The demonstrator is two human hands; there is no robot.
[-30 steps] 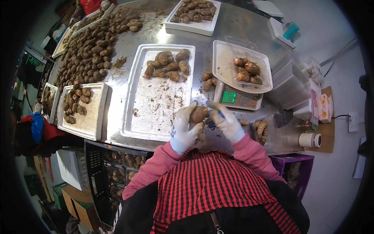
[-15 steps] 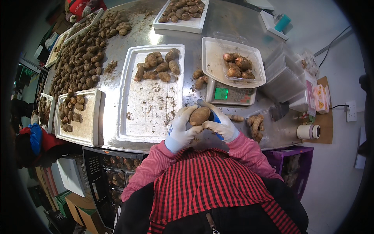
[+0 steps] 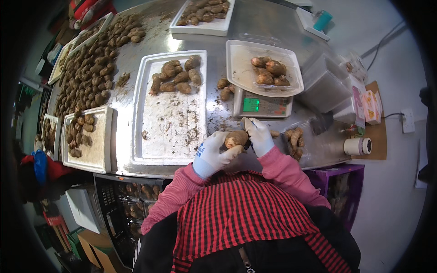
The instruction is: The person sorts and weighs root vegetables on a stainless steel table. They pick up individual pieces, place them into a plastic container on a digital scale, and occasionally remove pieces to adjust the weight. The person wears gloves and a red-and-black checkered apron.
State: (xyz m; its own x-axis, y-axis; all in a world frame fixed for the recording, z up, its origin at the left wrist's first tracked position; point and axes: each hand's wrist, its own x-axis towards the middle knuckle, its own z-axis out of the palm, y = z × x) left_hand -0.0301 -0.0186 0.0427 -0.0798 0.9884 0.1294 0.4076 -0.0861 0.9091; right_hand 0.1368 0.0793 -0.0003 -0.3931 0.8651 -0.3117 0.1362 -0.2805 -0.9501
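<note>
My left hand (image 3: 212, 154), in a white glove, is wrapped round a brown taro (image 3: 234, 139) just over the table's near edge. The gloved right hand (image 3: 259, 136) is closed at the taro's right end, its thumb and fingers drawn together. Something small and dark shows between that hand and the taro; I cannot make out its kind. Beyond my hands, a digital scale (image 3: 261, 105) has a white pan (image 3: 239, 68) on it, bearing a clear plastic box with several taros (image 3: 275, 68). Left of it lies a white foam tray (image 3: 170, 132) with several taros at its far end.
A big heap of taros (image 3: 91, 73) covers the table's left side, beside a smaller foam tray (image 3: 104, 136). Clear plastic boxes (image 3: 321, 82) are stacked right of the scale. Further right stand a white cup (image 3: 357, 146) and a wall socket. Another person (image 3: 88, 11) is at the far left.
My right hand has shifted slightly right and turned, its blue palm side now hidden. The taro has turned, showing a paler end. The whole view has shifted a little.
</note>
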